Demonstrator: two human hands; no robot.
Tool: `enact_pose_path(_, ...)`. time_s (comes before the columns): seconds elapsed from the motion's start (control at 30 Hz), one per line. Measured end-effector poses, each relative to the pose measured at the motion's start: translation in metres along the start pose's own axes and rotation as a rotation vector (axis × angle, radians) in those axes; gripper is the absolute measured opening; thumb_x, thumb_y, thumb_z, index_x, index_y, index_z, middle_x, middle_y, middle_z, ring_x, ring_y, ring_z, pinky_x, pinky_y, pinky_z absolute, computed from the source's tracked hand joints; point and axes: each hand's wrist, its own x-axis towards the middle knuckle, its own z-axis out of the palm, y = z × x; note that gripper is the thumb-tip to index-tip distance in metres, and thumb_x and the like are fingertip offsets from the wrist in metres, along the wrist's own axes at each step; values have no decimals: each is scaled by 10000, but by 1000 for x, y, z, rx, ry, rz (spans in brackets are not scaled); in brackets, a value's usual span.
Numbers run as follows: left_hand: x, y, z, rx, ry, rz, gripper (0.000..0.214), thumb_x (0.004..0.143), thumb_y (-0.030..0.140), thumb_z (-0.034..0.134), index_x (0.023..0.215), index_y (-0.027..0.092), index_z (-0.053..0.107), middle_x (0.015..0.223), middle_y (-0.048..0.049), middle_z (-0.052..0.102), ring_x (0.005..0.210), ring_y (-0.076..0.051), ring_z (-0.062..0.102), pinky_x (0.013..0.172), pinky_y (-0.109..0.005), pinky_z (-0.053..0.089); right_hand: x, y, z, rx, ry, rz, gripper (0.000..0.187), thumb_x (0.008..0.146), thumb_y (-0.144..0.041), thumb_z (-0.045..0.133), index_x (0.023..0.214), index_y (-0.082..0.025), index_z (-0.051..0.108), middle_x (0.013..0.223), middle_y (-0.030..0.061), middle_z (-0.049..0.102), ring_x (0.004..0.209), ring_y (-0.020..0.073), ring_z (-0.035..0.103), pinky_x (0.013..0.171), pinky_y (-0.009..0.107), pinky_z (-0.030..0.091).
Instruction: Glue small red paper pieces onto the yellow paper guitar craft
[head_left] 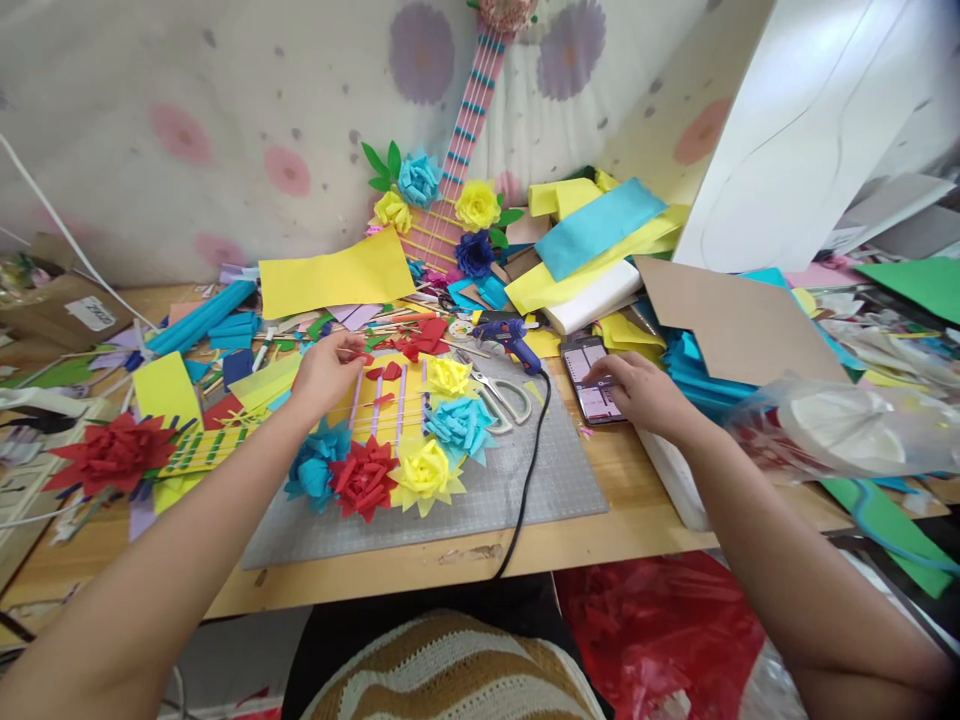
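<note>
My left hand is over the upper left edge of a yellow paper guitar body, its fingertips pinched together at a small piece of red paper. Purple strips cross the guitar body, with red paper petals lying on it. Around its edge sit a red paper flower, yellow flowers and blue flowers. My right hand reaches with outstretched fingers to the lit screen of a phone on the table and holds nothing.
A blue hot glue gun and scissors lie beside the guitar body on a grey cutting mat; the gun's black cord hangs over the table edge. Paper sheets and scraps pile up behind. A finished pink paper guitar leans on the wall.
</note>
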Motion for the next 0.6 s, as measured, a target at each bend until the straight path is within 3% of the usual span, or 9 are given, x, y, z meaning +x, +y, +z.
enact_pose_path(0.13,0,0,3,-188,35,-43,254,618,223,663,859,202,586,873,-32,703,829,-177,666,797,-309,536,18,-30,-6,77,39,31,270,725,-107,442,862,-227,641,922,75,692,964,254,616,861,383,487)
enact_pose_path(0.27,-5,7,4,-353,18,-147,287,577,164,663,838,201,549,763,-2,673,836,-193,692,805,-327,535,40,-56,7,182,38,93,176,790,-229,507,938,-203,599,965,92,684,891,242,622,809,368,490)
enact_pose_path(0.43,-13,14,3,-406,18,-190,300,573,180,704,831,196,550,717,4,663,838,-219,710,775,-343,542,69,-65,38,136,118,197,442,748,-489,676,1026,-159,580,1085,181,645,1038,315,589,871,417,482)
enact_pose_path(0.6,-17,21,7,-453,9,-215,323,560,153,733,816,191,538,694,21,651,747,-187,692,763,-343,550,97,-74,59,57,49,235,500,763,-515,685,1035,-99,631,1082,215,660,1046,323,604,886,400,477)
